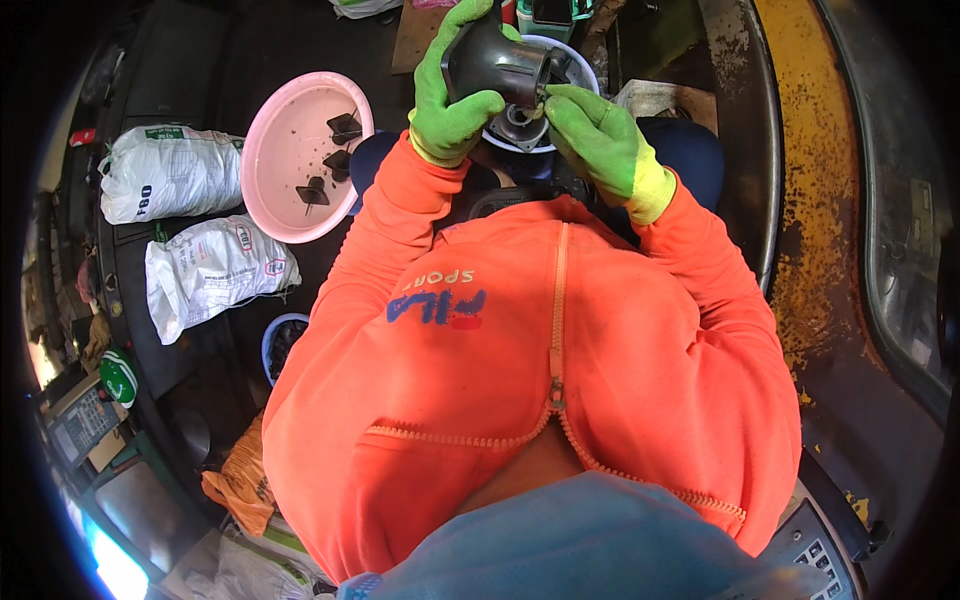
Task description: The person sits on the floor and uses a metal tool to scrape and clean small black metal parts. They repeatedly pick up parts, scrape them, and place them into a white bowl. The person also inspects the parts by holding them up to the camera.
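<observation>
My left hand [445, 122], in a green glove, is wrapped round a black flared, tube-like part [505, 68] and holds it tilted on its side. At the part's narrower end, the gloved fingers of my right hand [598, 138] are pinched together. What they hold is too small and too covered to name. Directly below both hands, a white basin with a bluish rim [590, 72] contains more black parts [518, 128].
On the left stands a pink basin [257, 190] with several small black pieces [313, 192]. Two white sacks [170, 175] lie beside it. A blue-rimmed container [270, 350] sits lower left. A rusty yellow machine frame [800, 200] runs along the right.
</observation>
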`<state>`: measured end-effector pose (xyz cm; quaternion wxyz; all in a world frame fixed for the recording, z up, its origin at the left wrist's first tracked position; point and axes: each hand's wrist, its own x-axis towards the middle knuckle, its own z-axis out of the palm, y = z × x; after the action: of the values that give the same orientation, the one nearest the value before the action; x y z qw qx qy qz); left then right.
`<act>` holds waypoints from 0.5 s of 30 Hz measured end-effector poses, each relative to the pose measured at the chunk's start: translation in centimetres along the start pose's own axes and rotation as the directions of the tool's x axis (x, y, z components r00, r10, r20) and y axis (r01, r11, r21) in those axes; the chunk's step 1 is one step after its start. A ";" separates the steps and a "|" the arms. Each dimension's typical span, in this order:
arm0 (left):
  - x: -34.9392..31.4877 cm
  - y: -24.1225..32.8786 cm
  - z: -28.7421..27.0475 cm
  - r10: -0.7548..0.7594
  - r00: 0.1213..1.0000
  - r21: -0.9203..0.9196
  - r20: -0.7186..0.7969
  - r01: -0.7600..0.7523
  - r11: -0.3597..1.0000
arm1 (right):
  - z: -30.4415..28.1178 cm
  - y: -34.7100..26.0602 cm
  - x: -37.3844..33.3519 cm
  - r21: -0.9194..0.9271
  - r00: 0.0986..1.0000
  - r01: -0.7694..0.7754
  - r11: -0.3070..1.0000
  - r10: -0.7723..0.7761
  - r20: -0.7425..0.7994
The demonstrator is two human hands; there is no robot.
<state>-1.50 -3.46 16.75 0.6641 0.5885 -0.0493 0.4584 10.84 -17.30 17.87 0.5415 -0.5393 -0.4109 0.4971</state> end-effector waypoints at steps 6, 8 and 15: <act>0.8 -0.5 -1.4 0.276 0.937 0.274 0.213 -0.328 0.904 | 0.2 -2.6 -0.7 0.295 0.957 -0.277 0.914 0.233 0.175; 0.9 -0.5 -1.9 0.319 0.911 0.334 0.263 -0.396 0.856 | 0.3 -3.1 -1.0 0.393 0.938 -0.341 0.854 0.281 0.203; -0.3 -0.2 -3.0 -0.024 0.989 -0.039 -0.148 0.019 0.999 | -1.8 -2.4 2.9 0.834 0.886 -0.432 0.343 -0.014 0.464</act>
<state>-2.94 -1.13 15.52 0.6819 0.5406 -0.0020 0.4927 13.35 -14.62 19.79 0.5838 -0.0810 -0.0864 0.8032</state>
